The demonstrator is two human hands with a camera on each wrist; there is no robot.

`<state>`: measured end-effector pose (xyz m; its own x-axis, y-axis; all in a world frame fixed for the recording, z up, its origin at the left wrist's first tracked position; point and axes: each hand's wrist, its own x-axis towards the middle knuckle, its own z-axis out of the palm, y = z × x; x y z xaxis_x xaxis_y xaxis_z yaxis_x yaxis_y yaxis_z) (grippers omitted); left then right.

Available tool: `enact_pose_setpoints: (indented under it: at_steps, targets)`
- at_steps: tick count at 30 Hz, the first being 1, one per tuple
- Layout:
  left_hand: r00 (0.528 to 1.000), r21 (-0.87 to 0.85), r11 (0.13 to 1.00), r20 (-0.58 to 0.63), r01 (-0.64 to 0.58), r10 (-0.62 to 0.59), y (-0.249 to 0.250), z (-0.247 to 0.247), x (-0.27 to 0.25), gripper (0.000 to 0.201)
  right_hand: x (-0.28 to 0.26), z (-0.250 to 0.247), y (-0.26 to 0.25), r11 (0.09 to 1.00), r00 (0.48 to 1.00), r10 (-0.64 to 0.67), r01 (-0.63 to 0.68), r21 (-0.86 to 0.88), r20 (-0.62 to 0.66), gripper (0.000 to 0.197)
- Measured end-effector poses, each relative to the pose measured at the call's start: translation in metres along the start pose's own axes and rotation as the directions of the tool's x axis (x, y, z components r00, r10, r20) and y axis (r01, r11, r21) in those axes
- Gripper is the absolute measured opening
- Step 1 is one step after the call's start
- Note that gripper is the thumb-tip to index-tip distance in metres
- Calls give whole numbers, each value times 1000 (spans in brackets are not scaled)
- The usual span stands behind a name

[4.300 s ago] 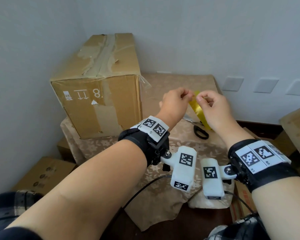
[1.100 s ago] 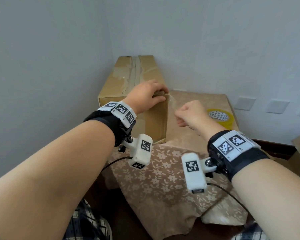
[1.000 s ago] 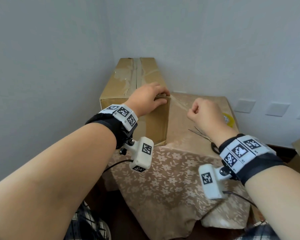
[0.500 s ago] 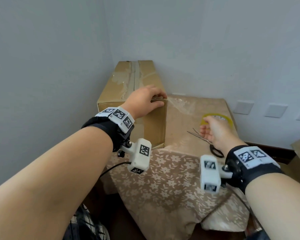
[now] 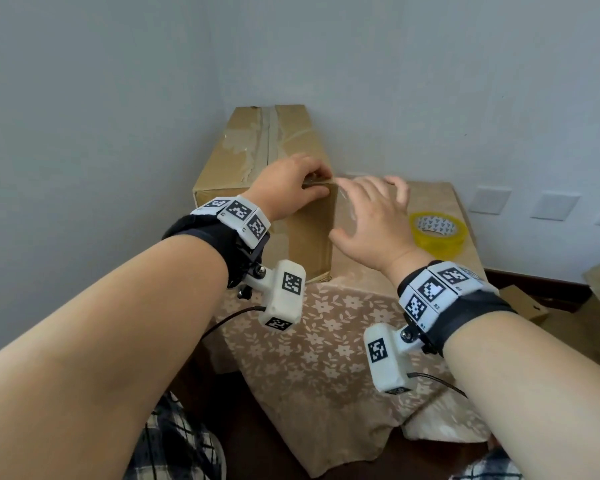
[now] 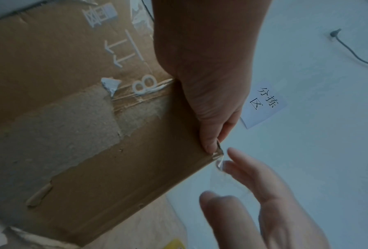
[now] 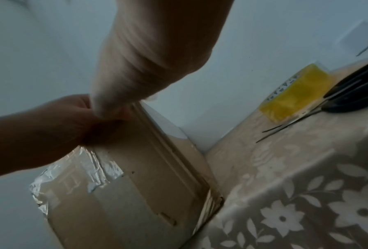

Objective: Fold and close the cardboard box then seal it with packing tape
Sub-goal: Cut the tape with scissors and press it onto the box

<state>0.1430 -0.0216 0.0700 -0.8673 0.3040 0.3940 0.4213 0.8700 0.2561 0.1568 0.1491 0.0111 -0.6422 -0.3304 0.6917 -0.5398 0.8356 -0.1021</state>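
The cardboard box stands closed in the wall corner, an old taped seam along its top. My left hand grips its near right top corner, fingers on top and thumb on the front face, pinching the end of a clear tape strip against it. My right hand is open with fingers spread beside the box's right side, its fingertips at the loose strip. The yellow tape roll lies flat on the table to the right, apart from both hands.
Black-handled scissors lie by the roll, hidden behind my right hand in the head view. A floral cloth covers the small table. Walls close in behind and left of the box. More cardboard sits on the floor at right.
My right hand has left the tape roll and swung left to the box's right side, fingers now spread open. My left hand has stayed on the box corner.
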Motion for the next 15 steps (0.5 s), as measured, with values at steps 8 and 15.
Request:
enact_pose_setpoints:
  at_steps: [8,15]
  targets:
    - [1000,-16,1000,23,18,-18,2,-4,-2,29,9,-9,16,762,904,420,-301,573,-83,28]
    - [1000,-23,999,22,23,-22,1,-3,-1,29,19,-7,28,663,835,536,-510,548,128,46]
